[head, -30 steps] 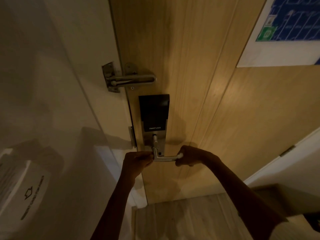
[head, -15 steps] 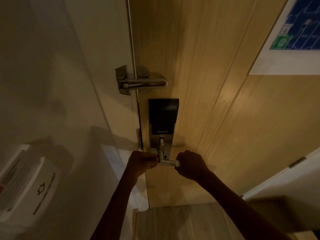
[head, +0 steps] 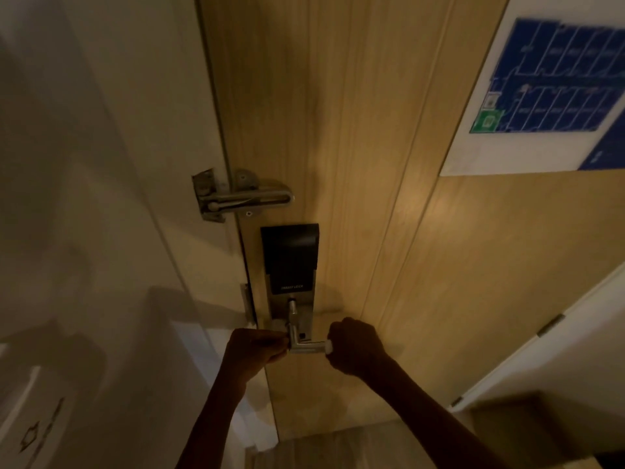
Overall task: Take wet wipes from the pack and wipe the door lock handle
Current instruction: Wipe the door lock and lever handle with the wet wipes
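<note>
I am viewing a wooden door [head: 389,231] from above, with both bare hands working at the door lock handle [head: 306,346].

1. Handle location: the metal lever is projecting from the lock body [head: 291,265], a unit with a black upper panel and a metal lower plate, mounted near the door's left edge. The lever is lying roughly level and pointing right.
2. Left hand [head: 253,352]: I am seeing it curled closed at the pivot end of the lever, touching the metal at the bend. Whether it is gripping the lever itself or merely pressing against it, I cannot tell; the light is dim.
3. Right hand [head: 355,346]: it is closing in a fist at the free end of the lever. A small white piece, the wet wipe [head: 327,346], is showing between its fingers and the lever tip, so this hand is holding the wipe against the handle.
4. Surroundings: a metal swing-bar guard [head: 243,198] is sitting above the lock, bridging the door and the pale frame [head: 176,164]. A blue floor-plan notice [head: 548,89] is hanging at the upper right of the door.
</note>
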The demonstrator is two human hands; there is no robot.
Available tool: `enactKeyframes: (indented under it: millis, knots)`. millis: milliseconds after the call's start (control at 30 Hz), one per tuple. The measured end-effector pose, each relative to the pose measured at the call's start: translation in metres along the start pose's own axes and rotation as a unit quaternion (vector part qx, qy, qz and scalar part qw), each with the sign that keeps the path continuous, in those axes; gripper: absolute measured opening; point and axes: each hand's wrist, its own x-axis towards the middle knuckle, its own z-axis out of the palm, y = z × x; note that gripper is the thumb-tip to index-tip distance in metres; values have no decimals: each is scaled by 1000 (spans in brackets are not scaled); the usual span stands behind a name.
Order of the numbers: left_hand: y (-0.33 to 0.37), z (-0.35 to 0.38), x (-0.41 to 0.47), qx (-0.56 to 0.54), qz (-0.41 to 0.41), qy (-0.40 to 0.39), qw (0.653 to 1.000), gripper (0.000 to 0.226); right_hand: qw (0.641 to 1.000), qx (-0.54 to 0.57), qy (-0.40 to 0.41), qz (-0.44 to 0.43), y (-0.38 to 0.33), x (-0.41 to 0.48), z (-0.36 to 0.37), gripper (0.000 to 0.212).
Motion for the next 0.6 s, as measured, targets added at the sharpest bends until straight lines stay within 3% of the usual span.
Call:
enactKeyframes:
  millis: [133, 267, 433, 600]
  knots:
    - [0, -1, 5, 29, 0, 9, 1000, 21, 1000, -14, -8, 6, -24, 4, -2, 21]
    - [2, -3, 3, 135, 30, 3, 990, 7, 999, 13, 21, -22, -49, 5, 1, 18]
    - [9, -3, 1, 81, 7, -5, 997, 33, 999, -28, -27, 16, -10, 2, -6, 26]
    - [14, -3, 5, 183, 46, -17, 982, 23, 1000, 17, 7, -16, -56, 4, -3, 19]
